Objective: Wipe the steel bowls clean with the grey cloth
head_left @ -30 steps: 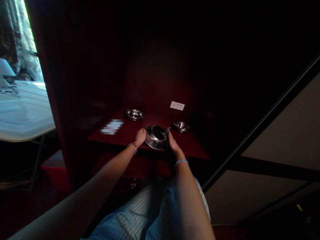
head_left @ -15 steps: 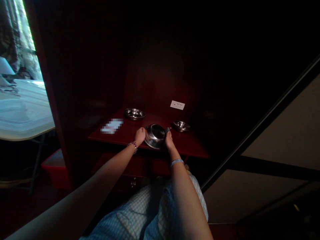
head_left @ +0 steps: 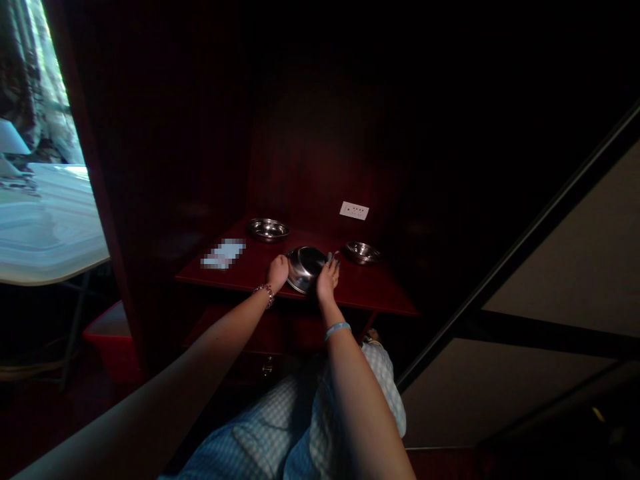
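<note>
A shiny metal bowl point(head_left: 304, 268) is tilted above the front edge of a dark red desk point(head_left: 370, 292), its rounded outside showing. My left hand point(head_left: 279, 273) is closed on the bowl's left rim. Against its right side lies my right hand point(head_left: 328, 279), with the fingers pointing up along the metal. Behind, on the desk, a second metal bowl point(head_left: 269, 230) stands at the back left with its opening up. A third metal bowl point(head_left: 363, 253) is on the right, also facing up.
A blurred pale item point(head_left: 223, 254) lies on the desk's left part. A white socket point(head_left: 355, 211) is on the back wall. Further left are a pale table point(head_left: 55, 227) and a red bin point(head_left: 116, 347). Below the desk is a drawer point(head_left: 245, 367).
My right hand has moved left across the bowl's side, with its fingers more visible. The held bowl has shifted slightly left. The other two bowls rest where they were.
</note>
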The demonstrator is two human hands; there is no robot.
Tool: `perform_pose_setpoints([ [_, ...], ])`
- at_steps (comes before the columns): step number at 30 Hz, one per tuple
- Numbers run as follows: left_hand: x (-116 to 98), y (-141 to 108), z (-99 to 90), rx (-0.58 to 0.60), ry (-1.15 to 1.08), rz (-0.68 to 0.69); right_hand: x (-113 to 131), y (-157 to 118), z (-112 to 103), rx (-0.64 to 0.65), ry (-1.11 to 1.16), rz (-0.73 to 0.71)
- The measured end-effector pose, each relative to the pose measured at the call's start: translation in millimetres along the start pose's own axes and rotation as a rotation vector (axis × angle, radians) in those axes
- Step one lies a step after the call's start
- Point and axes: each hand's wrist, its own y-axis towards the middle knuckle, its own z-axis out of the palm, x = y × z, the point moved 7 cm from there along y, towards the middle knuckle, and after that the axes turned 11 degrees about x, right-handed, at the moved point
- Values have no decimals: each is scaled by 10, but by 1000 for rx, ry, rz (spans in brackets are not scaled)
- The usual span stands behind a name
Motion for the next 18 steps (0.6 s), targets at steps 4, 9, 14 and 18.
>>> perform_pose_setpoints([
  [4,11,33,18,-3,33,15,290,-230,43,-10,-217,-233],
  [9,42,74,37,-12,50,27,521,-493,113,-6,-404,-561],
  [14,82,88,58,5,-41,68,641,-591,158,23,-530,-762],
  [18,92,101,111,94,-183,150,709,-653,176,75,-580,-865],
])
